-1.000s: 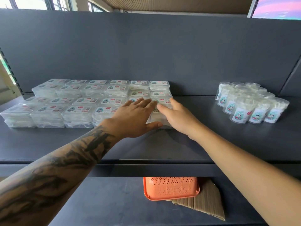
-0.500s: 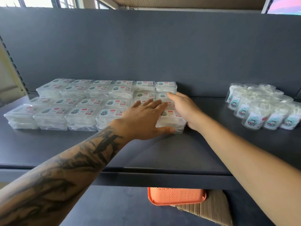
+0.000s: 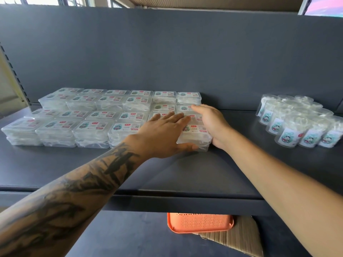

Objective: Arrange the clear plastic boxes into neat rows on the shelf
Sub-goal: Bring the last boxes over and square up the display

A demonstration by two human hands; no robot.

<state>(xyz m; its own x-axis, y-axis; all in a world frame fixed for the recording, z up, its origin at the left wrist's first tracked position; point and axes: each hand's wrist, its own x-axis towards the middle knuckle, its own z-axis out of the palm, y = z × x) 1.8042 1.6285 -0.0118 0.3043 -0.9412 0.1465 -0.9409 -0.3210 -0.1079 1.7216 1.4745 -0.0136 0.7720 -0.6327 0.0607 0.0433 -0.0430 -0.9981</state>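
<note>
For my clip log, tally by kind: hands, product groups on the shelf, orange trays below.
Hands: 2, left hand and right hand
Clear box block: 1
Round tub cluster: 1
Orange tray: 1
Total: 5

A shop aisle, seen at a stocking shelf.

Dark grey metal retail shelving (image 3: pixel 185 175) with a tall back panel (image 3: pixel 167 52) and a perforated upright (image 3: pixel 13 71) at far left carries identical labelled goods: clear plastic boxes (image 3: pixel 92 115) in rows and double stacks on the left, clear round tubs (image 3: pixel 297 121) with matching printed labels grouped at right. On the lower shelf lie an orange perforated tray (image 3: pixel 200 222) and a sheet of cardboard (image 3: pixel 239 238). Windows (image 3: pixel 55 0) and a slatted ceiling (image 3: pixel 204 1) show above the back panel.
</note>
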